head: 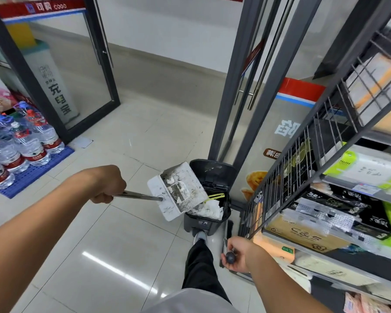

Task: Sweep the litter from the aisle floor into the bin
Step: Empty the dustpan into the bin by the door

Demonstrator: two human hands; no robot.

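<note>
My left hand [107, 188] grips the metal handle of a white dustpan [167, 204], which is tilted with its mouth over the open black pedal bin [207, 222]. Scraps of white paper litter [173, 180] cling inside the pan. More crumpled white paper [209, 211] and a yellow strip lie in the bin. The bin's lid [209, 169] stands up behind. My shoe [200, 237] rests on the bin's pedal. My right hand [237, 254] holds the black knob at the top of the broom handle [225, 236], beside the bin.
A wire shelf rack [303, 177] with tissue boxes stands close on the right. Dark door frames [246, 98] rise behind the bin. Large water bottles [29, 141] sit on a blue pallet at the left. Pale floor tiles [122, 245] spread between them.
</note>
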